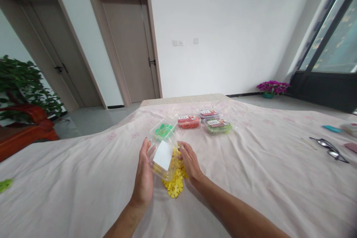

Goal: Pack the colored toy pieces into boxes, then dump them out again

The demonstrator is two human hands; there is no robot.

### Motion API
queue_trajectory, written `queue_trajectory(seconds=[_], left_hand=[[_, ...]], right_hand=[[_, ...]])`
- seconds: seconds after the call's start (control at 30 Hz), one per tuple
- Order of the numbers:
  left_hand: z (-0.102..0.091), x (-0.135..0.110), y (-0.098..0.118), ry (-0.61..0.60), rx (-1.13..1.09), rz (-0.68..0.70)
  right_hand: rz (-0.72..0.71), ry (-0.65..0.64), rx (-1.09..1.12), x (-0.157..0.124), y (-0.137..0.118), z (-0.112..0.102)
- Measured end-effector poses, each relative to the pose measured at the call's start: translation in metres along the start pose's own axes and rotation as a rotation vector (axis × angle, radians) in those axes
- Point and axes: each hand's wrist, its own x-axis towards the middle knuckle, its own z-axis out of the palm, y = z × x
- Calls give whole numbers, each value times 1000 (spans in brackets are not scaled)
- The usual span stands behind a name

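A clear plastic box [154, 168] with a white label [163, 155] is tilted between my two hands. My left hand [144, 174] grips its left side, with the fingers round the edge. On the right side my right hand [190, 160] has its fingers curled at the box's edge. Yellow notched discs [174, 186], like snowflake building pieces, lie in a pile on the cloth below and beside the box. Just beyond, another clear box [170, 122] holds green pieces [164, 130]. The box in my hands overlaps its near edge in view.
Farther back lie clear boxes with red pieces [188, 122], purple pieces [209, 114] and green pieces [218, 126]. A pair of glasses [329, 149] and a blue item [332, 129] rest at the right. A green piece [5, 185] lies at far left on the patterned cloth [83, 178].
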Motion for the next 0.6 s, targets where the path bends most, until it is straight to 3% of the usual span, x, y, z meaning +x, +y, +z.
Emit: queue_trajectory(seconds=[0.17, 0.33, 0.43, 0.53, 0.6], left_hand=[[1, 6, 2, 90, -155, -61], [-7, 17, -6, 228, -224, -250], [-8, 14, -12, 106, -141, -302], [-4, 6, -12, -79, -67, -236], [-1, 2, -12, -124, -29, -207]], right_hand=[[106, -19, 132, 4, -7, -1], [148, -3, 179, 5, -11, -1], [162, -4, 194, 4, -11, 0], [172, -12, 205, 4, -8, 1], [152, -26, 197, 4, -6, 1]])
